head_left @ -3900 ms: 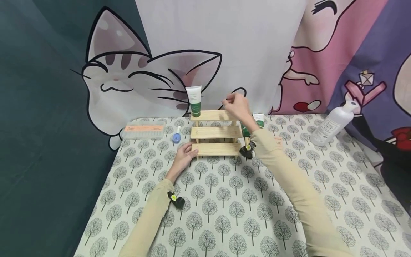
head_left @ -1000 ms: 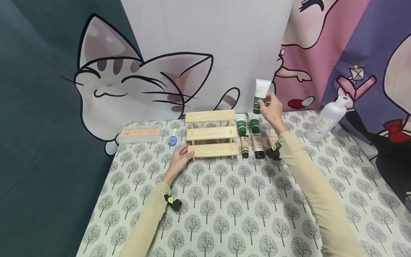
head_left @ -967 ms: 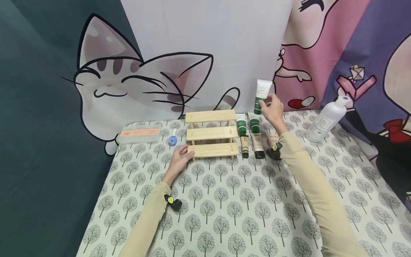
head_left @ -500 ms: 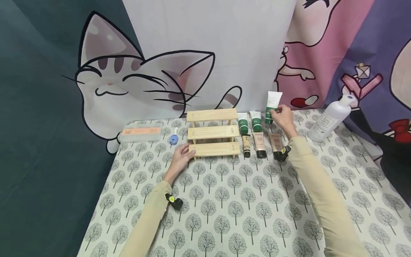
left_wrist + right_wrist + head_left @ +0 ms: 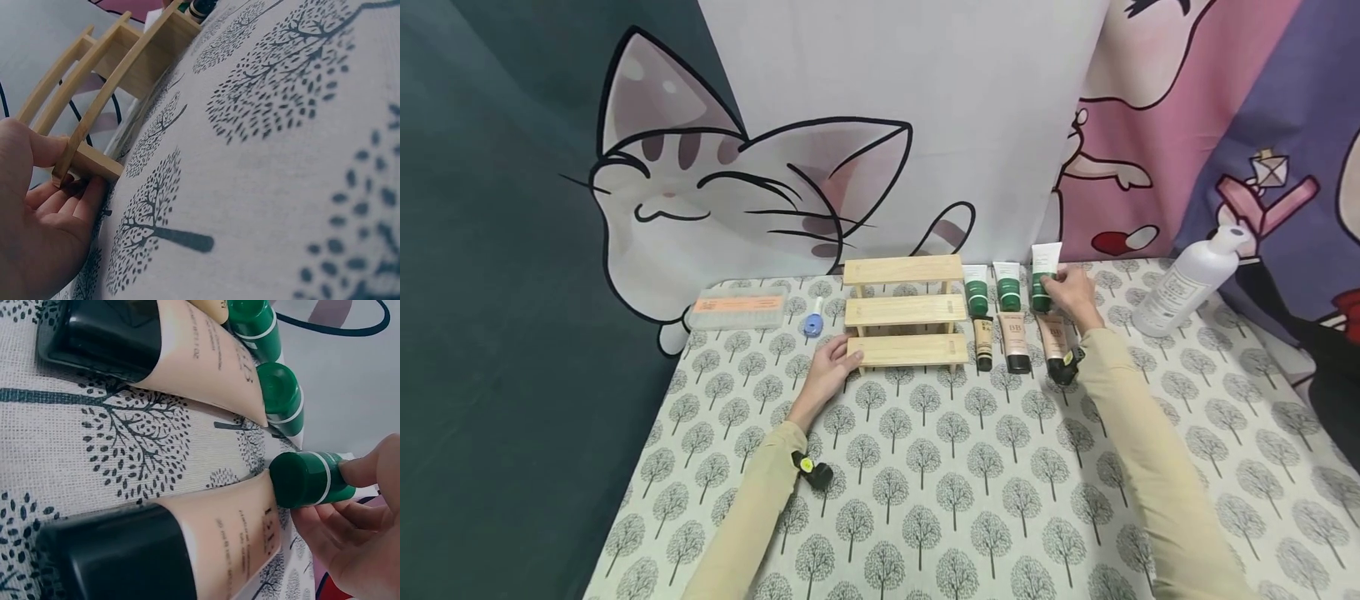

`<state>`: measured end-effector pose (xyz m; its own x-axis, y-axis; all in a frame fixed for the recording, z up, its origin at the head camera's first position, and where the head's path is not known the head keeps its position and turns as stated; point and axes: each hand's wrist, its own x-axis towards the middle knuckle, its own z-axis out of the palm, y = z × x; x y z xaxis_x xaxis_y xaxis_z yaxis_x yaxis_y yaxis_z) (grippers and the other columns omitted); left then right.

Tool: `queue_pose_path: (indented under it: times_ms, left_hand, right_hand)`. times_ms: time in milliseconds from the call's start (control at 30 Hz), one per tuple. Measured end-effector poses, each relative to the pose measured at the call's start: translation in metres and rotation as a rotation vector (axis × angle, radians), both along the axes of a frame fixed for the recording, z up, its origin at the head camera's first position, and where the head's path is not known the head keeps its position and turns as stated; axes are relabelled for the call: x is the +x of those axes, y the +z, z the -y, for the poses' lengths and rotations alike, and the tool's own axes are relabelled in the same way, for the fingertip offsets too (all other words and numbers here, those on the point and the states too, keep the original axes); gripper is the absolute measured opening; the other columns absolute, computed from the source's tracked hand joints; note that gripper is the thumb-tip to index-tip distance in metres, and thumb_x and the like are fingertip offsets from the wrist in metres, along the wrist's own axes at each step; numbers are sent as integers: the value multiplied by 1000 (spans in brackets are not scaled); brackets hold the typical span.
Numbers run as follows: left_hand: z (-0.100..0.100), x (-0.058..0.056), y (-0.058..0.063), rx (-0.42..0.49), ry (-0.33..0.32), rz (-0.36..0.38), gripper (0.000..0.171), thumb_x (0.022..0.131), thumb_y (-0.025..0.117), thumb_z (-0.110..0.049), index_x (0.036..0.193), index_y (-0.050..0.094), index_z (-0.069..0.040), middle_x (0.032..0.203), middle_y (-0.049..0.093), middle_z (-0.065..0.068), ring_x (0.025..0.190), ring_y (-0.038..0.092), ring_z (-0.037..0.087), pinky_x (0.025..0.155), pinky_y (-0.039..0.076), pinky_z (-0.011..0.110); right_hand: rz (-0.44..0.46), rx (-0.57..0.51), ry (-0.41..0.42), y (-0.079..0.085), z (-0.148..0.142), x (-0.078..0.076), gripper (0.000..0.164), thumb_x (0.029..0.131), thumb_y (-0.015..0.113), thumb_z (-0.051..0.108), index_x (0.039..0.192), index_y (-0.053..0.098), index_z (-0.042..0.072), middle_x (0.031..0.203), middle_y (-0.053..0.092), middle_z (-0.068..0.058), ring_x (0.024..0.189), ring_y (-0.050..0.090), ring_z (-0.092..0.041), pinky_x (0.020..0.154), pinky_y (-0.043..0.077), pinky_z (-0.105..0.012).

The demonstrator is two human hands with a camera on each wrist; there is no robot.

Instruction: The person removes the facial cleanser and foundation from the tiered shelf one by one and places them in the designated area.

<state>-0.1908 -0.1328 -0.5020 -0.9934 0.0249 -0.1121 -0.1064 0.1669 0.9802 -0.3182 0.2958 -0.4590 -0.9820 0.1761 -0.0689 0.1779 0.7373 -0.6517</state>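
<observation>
A three-tier wooden stand (image 5: 906, 310) stands near the back of the table, its tiers bare. My left hand (image 5: 827, 368) grips the left end of the lowest tier, thumb on top and fingers (image 5: 69, 205) underneath. My right hand (image 5: 1073, 293) pinches a green and white squeeze tube (image 5: 1045, 265) near its green cap (image 5: 290, 480). That tube sits at the right end of a back row with two similar tubes (image 5: 1008, 287), (image 5: 976, 290). Its cap is right at the end of a beige BB cream tube (image 5: 1053, 335) in the right wrist view.
In the front row lie another BB cream tube (image 5: 1014, 337) and a small yellow-brown tube (image 5: 983, 340). A white pump bottle (image 5: 1187, 283) leans at the back right. Left of the stand are a clear plastic case (image 5: 737, 310) and a blue and white item (image 5: 813, 321). A printed curtain (image 5: 1000, 125) hangs behind.
The green and white tube has left the top tier, moving right and down to the back row in my right hand. My left hand has stayed on the stand.
</observation>
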Motion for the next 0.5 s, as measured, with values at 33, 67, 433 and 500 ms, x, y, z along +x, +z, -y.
queue_pose_path:
  times_ms: [33,67,433,500]
  left_hand:
    - [0,0,0,4,0,3,57,96,64,-8,149,43,1,148,51,26,134,56,40,115,46,45]
    - [0,1,0,11,0,7,58,96,64,-8,150,43,1,149,51,26,134,55,40,116,46,44]
    - [-4,2,4,57,9,40,57,97,64,-9,149,44,0,149,52,24,135,55,37,116,46,41]
    - [-4,1,5,59,16,47,55,98,63,-11,148,45,-1,150,51,24,136,54,36,117,46,41]
  right_hand:
    - [12,3,0,-1,-1,0,53,100,48,32,128,58,-13,126,58,-36,118,49,-48,108,43,-60]
    - [22,6,-1,-2,-1,0,54,100,48,32,128,59,-12,127,58,-35,117,50,-48,106,44,-60]
    - [57,34,-62,-8,-7,7,55,99,51,40,121,67,-7,125,63,-32,114,55,-44,102,49,-58]
    - [49,37,-67,-8,-7,9,54,99,51,39,121,67,-8,125,64,-33,116,54,-45,103,48,-58]
